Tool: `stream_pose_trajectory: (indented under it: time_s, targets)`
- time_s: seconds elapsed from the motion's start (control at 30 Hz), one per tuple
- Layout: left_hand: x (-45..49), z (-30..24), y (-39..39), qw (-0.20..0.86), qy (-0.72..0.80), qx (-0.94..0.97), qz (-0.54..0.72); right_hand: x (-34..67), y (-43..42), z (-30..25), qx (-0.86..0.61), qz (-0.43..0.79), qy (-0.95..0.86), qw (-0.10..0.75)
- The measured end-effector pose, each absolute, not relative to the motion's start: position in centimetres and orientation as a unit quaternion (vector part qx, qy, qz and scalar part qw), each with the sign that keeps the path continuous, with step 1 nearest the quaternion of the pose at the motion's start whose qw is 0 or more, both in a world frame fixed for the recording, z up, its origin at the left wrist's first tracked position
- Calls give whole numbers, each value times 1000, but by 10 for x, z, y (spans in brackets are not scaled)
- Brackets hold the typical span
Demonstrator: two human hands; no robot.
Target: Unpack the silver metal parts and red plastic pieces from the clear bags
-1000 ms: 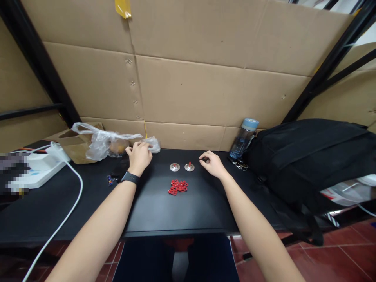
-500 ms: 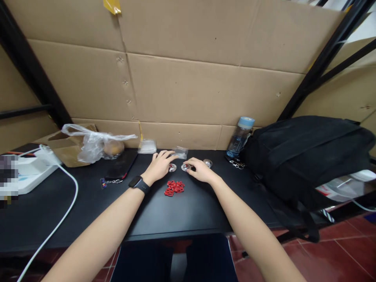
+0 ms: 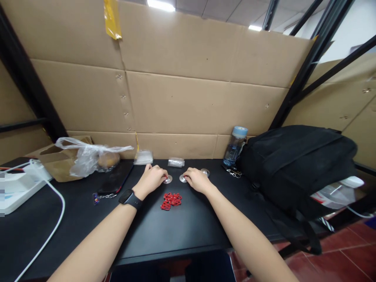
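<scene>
On the black desk two small clear round discs lie side by side, each with a red bit at its centre. My left hand (image 3: 152, 179), wearing a black watch (image 3: 130, 198), is closed with its fingertips pinched at the red bit of the left disc (image 3: 168, 179). At the right disc (image 3: 181, 179) my right hand (image 3: 196, 179) pinches in the same way, its fingers partly hiding it. A third clear disc (image 3: 205, 172) sits just behind my right hand. In front of both hands is a pile of red looped cords (image 3: 171, 201).
Behind are a clear packet (image 3: 176, 162) and a stack of clear sleeves (image 3: 143, 157). Left are a black pouch (image 3: 116, 178), a plastic bag (image 3: 88, 156) and a white power strip (image 3: 22, 186). A water bottle (image 3: 233, 147) and black backpack (image 3: 296, 164) stand right. Cardboard (image 3: 176, 102) walls the back.
My left hand's fingers have closed from a spread pose down onto the left disc. My right hand stays at its disc, its fingers drawn closer together. The camera view has tilted up.
</scene>
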State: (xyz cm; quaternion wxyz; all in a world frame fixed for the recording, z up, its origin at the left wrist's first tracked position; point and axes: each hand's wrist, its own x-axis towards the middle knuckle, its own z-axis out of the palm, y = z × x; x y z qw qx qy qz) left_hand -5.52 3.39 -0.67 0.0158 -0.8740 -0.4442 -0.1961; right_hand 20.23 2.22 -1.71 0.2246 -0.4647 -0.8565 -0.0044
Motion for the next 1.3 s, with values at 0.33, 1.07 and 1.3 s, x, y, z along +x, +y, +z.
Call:
stream_pose_trajectory:
  time_s: [0.33,1.07,1.3]
  targets:
    - [-36,-13,26,-18,-479,-833,-277,198,24,-18,-469,43,-833,290]
    - [-13,-10,18,-79,-471,-769,-426,172,0,0,-344,593,-520,509]
    - [-18,-14,23,-118,-433,-789,-421,180,2,-2,-353,562,-557,499]
